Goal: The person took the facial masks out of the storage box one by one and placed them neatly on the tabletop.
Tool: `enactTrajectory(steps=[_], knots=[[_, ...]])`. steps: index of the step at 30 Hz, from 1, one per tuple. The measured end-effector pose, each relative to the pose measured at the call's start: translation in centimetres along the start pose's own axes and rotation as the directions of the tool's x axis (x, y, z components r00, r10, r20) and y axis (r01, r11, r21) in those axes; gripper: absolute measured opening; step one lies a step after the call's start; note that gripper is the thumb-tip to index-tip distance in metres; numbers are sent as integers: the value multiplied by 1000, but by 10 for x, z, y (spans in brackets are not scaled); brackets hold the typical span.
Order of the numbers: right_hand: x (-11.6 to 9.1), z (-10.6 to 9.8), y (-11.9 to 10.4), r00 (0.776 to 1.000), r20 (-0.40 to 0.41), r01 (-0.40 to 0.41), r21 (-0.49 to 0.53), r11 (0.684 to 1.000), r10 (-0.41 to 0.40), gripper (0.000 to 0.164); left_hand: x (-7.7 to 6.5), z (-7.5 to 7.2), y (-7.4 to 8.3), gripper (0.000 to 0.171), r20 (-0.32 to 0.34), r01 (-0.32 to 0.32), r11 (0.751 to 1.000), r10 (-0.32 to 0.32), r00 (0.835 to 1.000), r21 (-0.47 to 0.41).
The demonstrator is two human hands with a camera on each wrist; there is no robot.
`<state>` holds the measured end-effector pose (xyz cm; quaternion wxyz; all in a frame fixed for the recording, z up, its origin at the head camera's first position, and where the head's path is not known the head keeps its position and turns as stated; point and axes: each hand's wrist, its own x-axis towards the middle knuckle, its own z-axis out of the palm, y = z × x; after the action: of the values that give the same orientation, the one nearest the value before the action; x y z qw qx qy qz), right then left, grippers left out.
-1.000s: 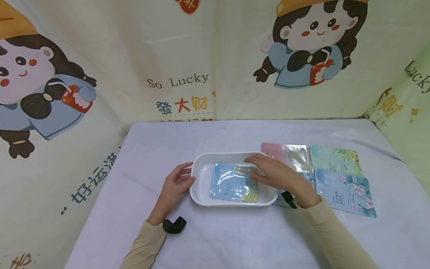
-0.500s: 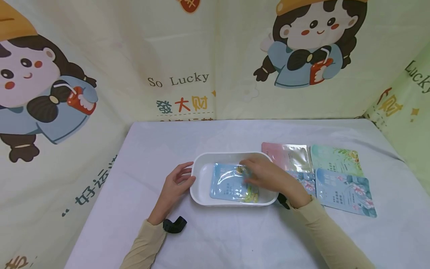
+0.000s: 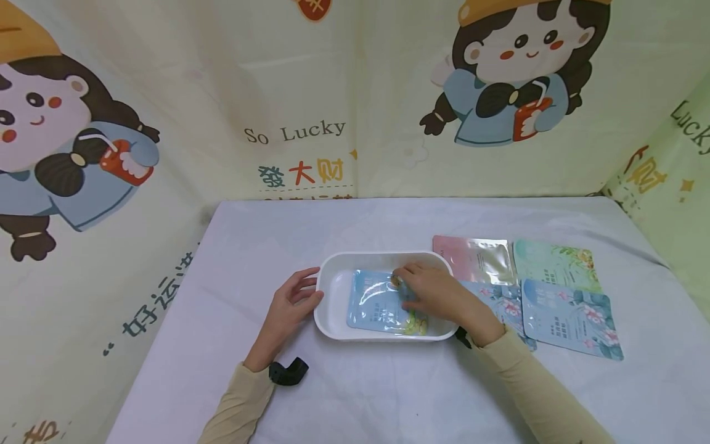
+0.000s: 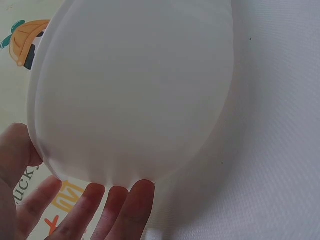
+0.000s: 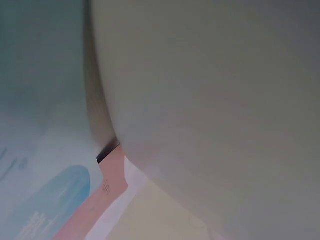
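A white tray [image 3: 333, 308] with rounded ends stands on the table. Inside it lies a shiny light-blue sachet [image 3: 368, 302] with yellow-green print at its right end. My right hand [image 3: 435, 293] is over the tray's right half, thumb and fingers apart, fingertips on the sachet and covering part of it. At the tray's left end, my left hand [image 3: 291, 308] touches the outer wall with its fingertips. The left wrist view shows these fingertips [image 4: 142, 192] against the wall. In the right wrist view the tray wall [image 5: 210, 110] fills most of the picture; no hand shows.
Right of the tray lie a pink and silver sachet [image 3: 474, 259], a green one [image 3: 557, 262], a blue flowered one [image 3: 571, 317] and another blue one [image 3: 507, 308], partly hidden by my right arm. A printed cloth [image 3: 383, 160] hangs behind the white-covered table [image 3: 266, 234].
My right hand has shifted left over the sachet, uncovering more of the blue sachet beside the tray. The left hand, the tray and the sachet in it have stayed in place.
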<state>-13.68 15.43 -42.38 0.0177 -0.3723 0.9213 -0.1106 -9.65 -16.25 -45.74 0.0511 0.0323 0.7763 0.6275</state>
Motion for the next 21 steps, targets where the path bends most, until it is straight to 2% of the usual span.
enactTrajectory(steps=[8,16,21], knots=[[1,1,0,999,-48,19,16,1000,-18,59,0,0,-1,50,4,-10,1000,10,1000,-4],[4,1,1,999,-6,-48,90,995,49,68,1,0,2,49,1,2,1000,-2,1000,4],[4,1,2,998,14,-68,88,994,67,58,2,-1,2,49,1,5,1000,-5,1000,9]])
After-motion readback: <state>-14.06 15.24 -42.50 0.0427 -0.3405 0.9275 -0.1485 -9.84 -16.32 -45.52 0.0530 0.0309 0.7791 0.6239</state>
